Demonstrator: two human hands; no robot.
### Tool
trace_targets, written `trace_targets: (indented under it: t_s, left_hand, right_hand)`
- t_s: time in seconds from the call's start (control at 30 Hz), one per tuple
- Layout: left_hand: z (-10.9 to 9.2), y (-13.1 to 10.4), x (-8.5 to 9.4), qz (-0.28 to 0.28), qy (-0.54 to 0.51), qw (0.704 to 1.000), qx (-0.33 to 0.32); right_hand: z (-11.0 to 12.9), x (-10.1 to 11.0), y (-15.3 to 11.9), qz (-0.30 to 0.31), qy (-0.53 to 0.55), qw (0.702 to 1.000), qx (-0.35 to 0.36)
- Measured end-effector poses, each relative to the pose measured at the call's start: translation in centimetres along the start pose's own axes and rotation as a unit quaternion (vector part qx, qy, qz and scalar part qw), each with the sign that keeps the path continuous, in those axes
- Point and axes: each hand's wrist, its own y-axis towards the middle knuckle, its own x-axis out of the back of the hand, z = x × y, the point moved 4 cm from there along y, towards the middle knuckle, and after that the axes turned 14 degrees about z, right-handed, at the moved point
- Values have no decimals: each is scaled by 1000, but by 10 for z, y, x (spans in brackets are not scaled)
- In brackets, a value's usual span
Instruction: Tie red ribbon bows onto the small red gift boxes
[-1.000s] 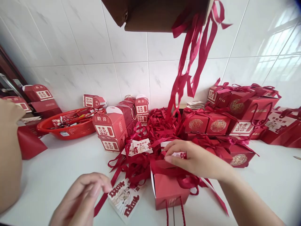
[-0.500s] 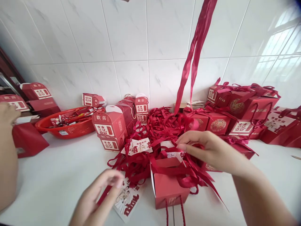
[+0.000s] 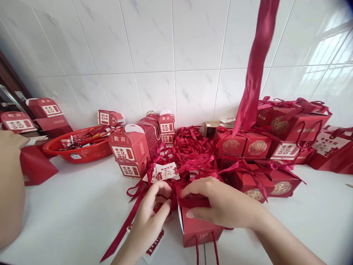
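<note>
A red gift box (image 3: 201,233) with twisted cord handles stands at the front, with a dark red ribbon (image 3: 194,202) across its top. My right hand (image 3: 220,200) is over the box, its fingers closed on that ribbon and the thumb against the box's face. At the box's left edge, my left hand (image 3: 151,211) has curled fingers around ribbon, though the fingertips are partly hidden. One loose ribbon end trails to the lower left. Under my left hand lies a printed card (image 3: 155,243), partly covered.
A ribbon pile (image 3: 193,145) and printed cards (image 3: 165,172) lie behind. Ribbon-tied boxes (image 3: 255,145) are stacked at right; untied boxes (image 3: 129,149) stand left of the pile. Farther left is a red basket (image 3: 82,152) of packets. Another ribbon (image 3: 256,66) hangs from above. Someone's arm (image 3: 11,187) is at left.
My left hand has moved up and right to the box's edge. My right hand has come down onto the box. The hanging ribbon has swung right, and the other person's hand has left view.
</note>
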Motion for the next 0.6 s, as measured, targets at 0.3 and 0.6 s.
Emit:
trace_targets:
  t_s: [0.3, 0.6]
  left_hand:
    - [-3, -1, -9, 63, -71, 994, 55]
    - [0, 0, -6, -13, -73, 993, 89]
  right_hand:
    - [-3, -7, 6, -43, -12, 999, -27]
    - [-1, -7, 10, -51, -17, 999, -1]
